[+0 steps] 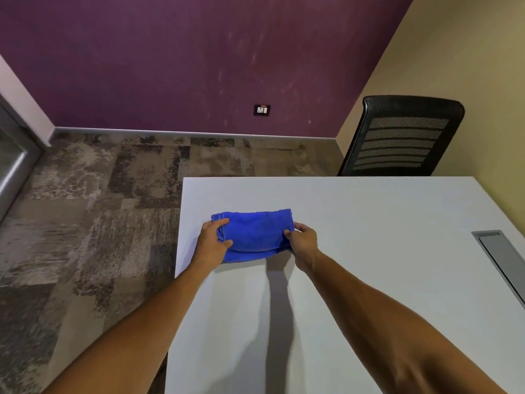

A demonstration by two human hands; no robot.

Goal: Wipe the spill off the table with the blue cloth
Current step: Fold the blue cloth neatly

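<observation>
A folded blue cloth [254, 234] lies on the white table [355, 251], near its far left corner. My left hand [211, 240] grips the cloth's left end, thumb on top. My right hand [304, 240] pinches its right end. Both hands hold it flat against the tabletop. I cannot make out any spill on the white surface.
A black mesh office chair [403, 137] stands behind the table's far right edge. A grey cable hatch [500, 254] is set into the table at the right. Patterned carpet [85, 209] lies to the left, below the table's left edge.
</observation>
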